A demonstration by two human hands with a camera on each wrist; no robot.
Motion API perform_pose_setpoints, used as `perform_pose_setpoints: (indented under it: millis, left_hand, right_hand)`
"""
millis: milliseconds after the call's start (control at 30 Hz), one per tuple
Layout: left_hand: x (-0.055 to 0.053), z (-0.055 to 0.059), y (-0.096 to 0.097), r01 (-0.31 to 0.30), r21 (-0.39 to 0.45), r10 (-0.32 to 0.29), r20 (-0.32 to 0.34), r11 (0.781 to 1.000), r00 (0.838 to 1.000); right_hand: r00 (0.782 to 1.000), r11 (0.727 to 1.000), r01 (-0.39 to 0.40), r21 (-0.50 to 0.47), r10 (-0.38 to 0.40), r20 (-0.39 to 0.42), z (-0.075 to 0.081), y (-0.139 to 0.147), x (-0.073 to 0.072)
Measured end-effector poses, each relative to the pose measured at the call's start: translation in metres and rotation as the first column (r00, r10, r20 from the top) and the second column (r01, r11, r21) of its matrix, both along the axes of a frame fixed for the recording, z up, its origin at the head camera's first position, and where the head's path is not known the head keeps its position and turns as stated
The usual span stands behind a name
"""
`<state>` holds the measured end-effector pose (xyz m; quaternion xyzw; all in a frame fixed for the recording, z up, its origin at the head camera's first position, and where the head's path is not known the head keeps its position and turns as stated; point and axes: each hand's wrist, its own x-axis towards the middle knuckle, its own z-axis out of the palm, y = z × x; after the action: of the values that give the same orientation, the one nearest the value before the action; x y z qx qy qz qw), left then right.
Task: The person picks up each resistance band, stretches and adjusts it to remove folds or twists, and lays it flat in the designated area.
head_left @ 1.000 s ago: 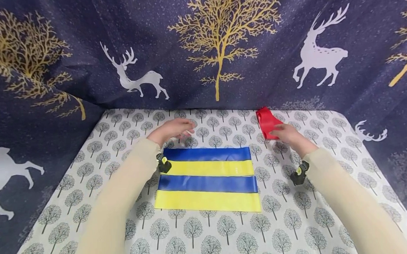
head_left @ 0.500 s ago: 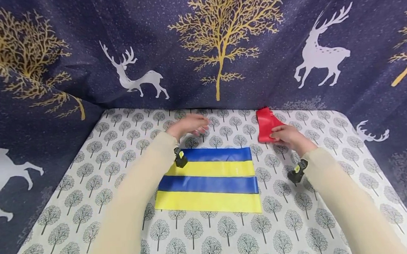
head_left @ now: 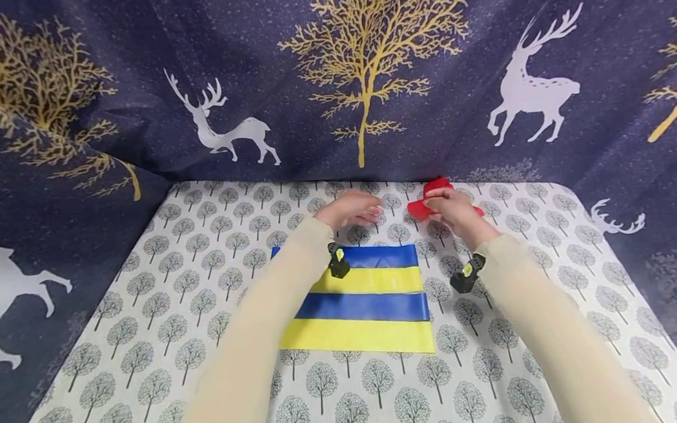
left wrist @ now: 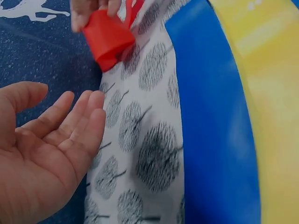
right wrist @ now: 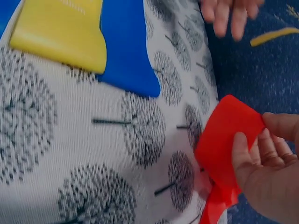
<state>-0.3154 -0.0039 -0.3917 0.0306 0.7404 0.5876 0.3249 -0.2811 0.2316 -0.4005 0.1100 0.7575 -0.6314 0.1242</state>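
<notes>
At the far right of the table, my right hand [head_left: 453, 212] pinches a red resistance band [right wrist: 231, 135] between thumb and fingers. The band is bent over on itself, and a loose part [head_left: 437, 185] trails behind the hand. My left hand [left wrist: 56, 126] is open and holds nothing, its palm and loosely bent fingers turned toward the red band, a short way to its left. Below the left hand, blue and yellow resistance bands lie flat in stripes: a blue band [head_left: 382, 256] farthest back, then a yellow band [head_left: 383, 280], another blue [head_left: 373, 306] and another yellow [head_left: 363, 335]. My left sleeve hides their left ends.
A white cloth with printed trees [head_left: 350, 398] covers the table. A dark blue curtain [head_left: 280, 21] with deer and gold trees hangs right behind its far edge and along the sides. Both wrists wear small black cameras [head_left: 338, 260].
My left hand has moved right, toward the red band. My right hand has drawn the band's end up and left, so it now folds toward the left hand.
</notes>
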Motion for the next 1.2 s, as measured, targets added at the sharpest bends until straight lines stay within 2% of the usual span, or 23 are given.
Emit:
perform_pose_setpoints:
  millis: [133,267,400,500,633,900,1000,1033,1067,1100,1167,1200]
  left_hand:
    - [0.001,-0.006,0.013,-0.059,-0.010,0.059,-0.001,0.998,0.998]
    - [-0.001,-0.014,0.019,-0.089,-0.013,0.089,-0.012,0.996,0.996]
    - [-0.003,-0.016,0.016,-0.131,0.064,0.129,0.040,0.989,0.991]
    - [-0.004,-0.016,0.009,-0.165,0.115,0.160,0.047,0.980,0.986]
    - [-0.008,-0.013,-0.003,-0.175,0.103,0.177,-0.012,0.979,0.984]
    - [-0.013,-0.006,-0.028,-0.177,-0.030,0.171,-0.136,0.984,0.976]
    - [-0.014,-0.004,-0.039,-0.154,-0.051,0.142,-0.189,0.987,0.972]
    - [-0.015,-0.005,-0.042,-0.148,-0.061,0.132,-0.212,0.987,0.968]
    - [-0.015,-0.005,-0.044,-0.140,-0.070,0.120,-0.230,0.988,0.966]
    - [-0.016,-0.006,-0.047,-0.131,-0.096,0.103,-0.256,0.987,0.961]
    - [-0.019,-0.008,-0.051,-0.101,-0.185,0.035,-0.329,0.978,0.944]
    - [-0.020,-0.009,-0.052,-0.092,-0.248,-0.003,-0.359,0.964,0.934]
  right_hand:
    - [0.999,0.998,-0.025,-0.061,0.023,-0.036,0.002,-0.011,-0.002]
    - [0.995,0.995,-0.092,-0.048,0.090,-0.047,0.004,-0.023,-0.005]
    - [0.987,0.987,-0.158,-0.039,0.157,-0.032,0.004,-0.031,-0.005]
    - [0.978,0.977,-0.207,-0.054,0.206,-0.032,0.001,-0.033,-0.004]
    - [0.970,0.970,-0.240,-0.023,0.239,-0.042,-0.004,-0.027,-0.004]
    - [0.980,0.981,-0.196,0.011,0.196,0.023,-0.015,-0.003,-0.003]
    - [0.981,0.975,-0.193,0.107,0.192,0.019,-0.019,0.002,-0.001]
    - [0.979,0.961,-0.203,0.190,0.206,0.007,-0.020,0.003,0.000]
    - [0.974,0.933,-0.213,0.290,0.225,-0.009,-0.021,0.004,0.001]
    - [0.969,0.894,-0.218,0.392,0.245,-0.021,-0.023,0.005,0.003]
    - [0.955,0.775,-0.217,0.594,0.294,-0.035,-0.025,0.007,0.006]
    - [0.948,0.707,-0.208,0.676,0.316,-0.039,-0.026,0.007,0.008]
